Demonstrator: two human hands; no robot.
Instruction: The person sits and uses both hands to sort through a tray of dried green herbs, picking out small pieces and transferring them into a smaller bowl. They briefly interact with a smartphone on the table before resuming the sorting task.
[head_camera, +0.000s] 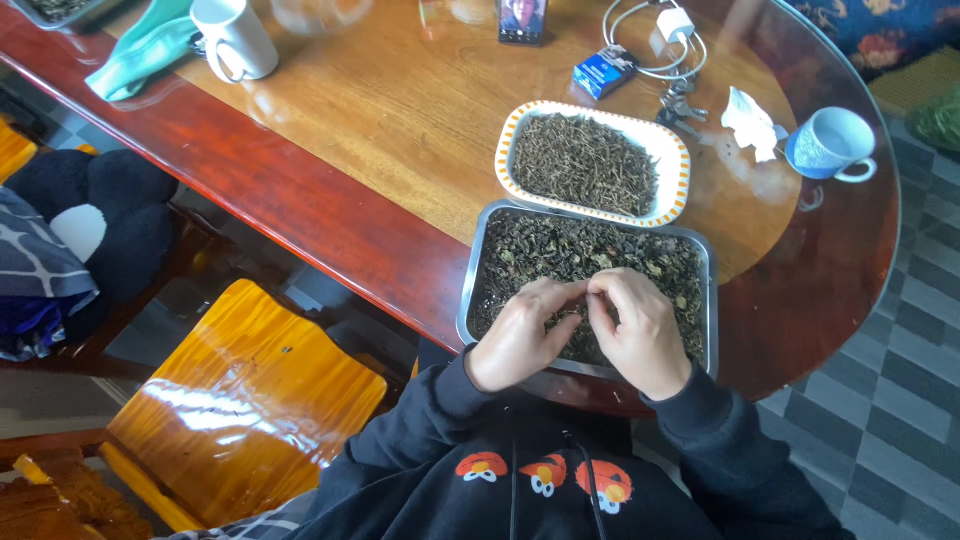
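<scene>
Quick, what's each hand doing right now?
Left hand: fingers curled, pinching dried leaves over the metal tray.
Right hand: the same, fingertips meeting the left's.

I'm in a home dining rm: wooden table (330, 150) w/ mugs (233, 37), keys (680, 105), plush toy (95, 215), wooden stool (240, 400).

The metal tray (478, 300) sits at the table's (330, 215) near edge, both hands — left hand (520, 335), right hand (640, 330) — side by side in its leaves. Just behind it lies the dish (680, 165); right of that the cup (832, 143). Far left — the mug (233, 38). A stool (245, 410) stands below left.
</scene>
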